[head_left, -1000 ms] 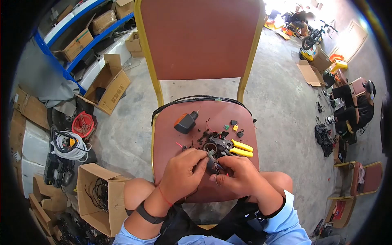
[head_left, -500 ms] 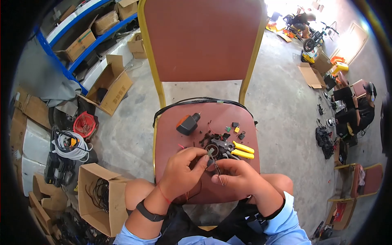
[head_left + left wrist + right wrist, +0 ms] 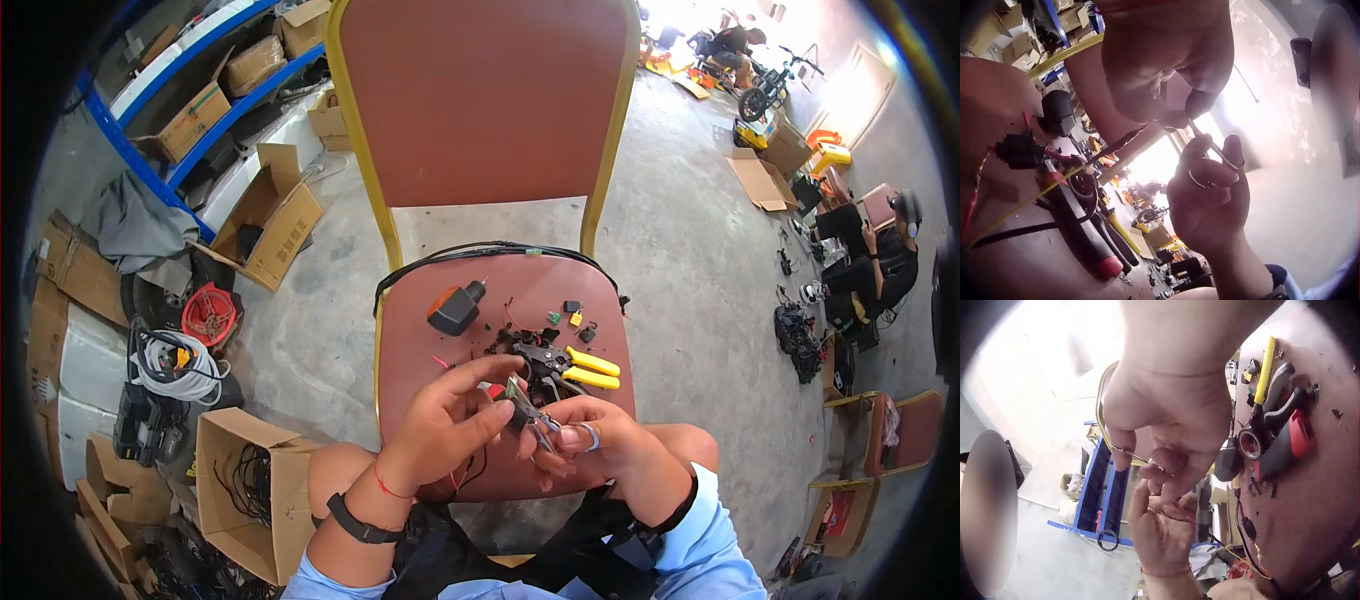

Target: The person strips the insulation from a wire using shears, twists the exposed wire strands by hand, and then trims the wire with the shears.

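Note:
Over the front of a red chair seat (image 3: 410, 330), my left hand (image 3: 450, 425) pinches a small green-and-dark wired part (image 3: 512, 389) between thumb and fingers. Thin yellow and dark wires trail from it in the left wrist view. Just beside it, my right hand (image 3: 605, 435) holds small metal scissors (image 3: 1221, 153), its thumb at one handle loop. The scissors' tips meet the left fingertips, which partly hide the wired part. Beyond the hands lie yellow-handled wire strippers (image 3: 593, 368) and red-and-black pliers (image 3: 1088, 234).
An orange-and-black indicator lamp (image 3: 457, 307) and small connectors (image 3: 575, 319) lie on the seat. A black cable (image 3: 480, 246) runs along its back edge. An open cardboard box (image 3: 240, 490) of wires stands at the left. Another person (image 3: 885, 250) sits far right.
My right hand has rolled, so the scissors' loop now shows at its thumb and its lower fingers are spread. My left fingers have lifted and opened somewhat around the wired part.

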The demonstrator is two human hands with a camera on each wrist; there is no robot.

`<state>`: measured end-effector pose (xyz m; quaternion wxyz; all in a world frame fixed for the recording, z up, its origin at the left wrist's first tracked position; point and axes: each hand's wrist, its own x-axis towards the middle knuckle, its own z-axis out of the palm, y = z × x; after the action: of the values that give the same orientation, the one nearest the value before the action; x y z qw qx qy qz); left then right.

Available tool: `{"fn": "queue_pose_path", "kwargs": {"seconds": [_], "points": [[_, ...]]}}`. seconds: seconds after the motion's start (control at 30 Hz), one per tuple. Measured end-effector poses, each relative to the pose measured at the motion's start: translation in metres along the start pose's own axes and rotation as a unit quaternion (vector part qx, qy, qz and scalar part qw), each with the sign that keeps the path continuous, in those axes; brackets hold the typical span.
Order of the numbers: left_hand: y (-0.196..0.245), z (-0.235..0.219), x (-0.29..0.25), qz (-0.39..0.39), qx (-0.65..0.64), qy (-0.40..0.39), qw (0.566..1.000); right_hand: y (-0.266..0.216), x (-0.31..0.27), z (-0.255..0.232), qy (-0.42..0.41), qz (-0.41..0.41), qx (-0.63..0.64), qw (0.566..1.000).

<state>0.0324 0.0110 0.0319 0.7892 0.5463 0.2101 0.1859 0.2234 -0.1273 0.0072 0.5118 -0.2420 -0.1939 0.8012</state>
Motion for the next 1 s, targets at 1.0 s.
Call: {"fn": "queue_pose_path", "kwargs": {"seconds": [1.0], "points": [[0.0,-0.005,0.001,0.166,0.283,0.021,0.944,-0.008,-0.008,0.006,0.078,-0.113,-0.145,0.98]]}}
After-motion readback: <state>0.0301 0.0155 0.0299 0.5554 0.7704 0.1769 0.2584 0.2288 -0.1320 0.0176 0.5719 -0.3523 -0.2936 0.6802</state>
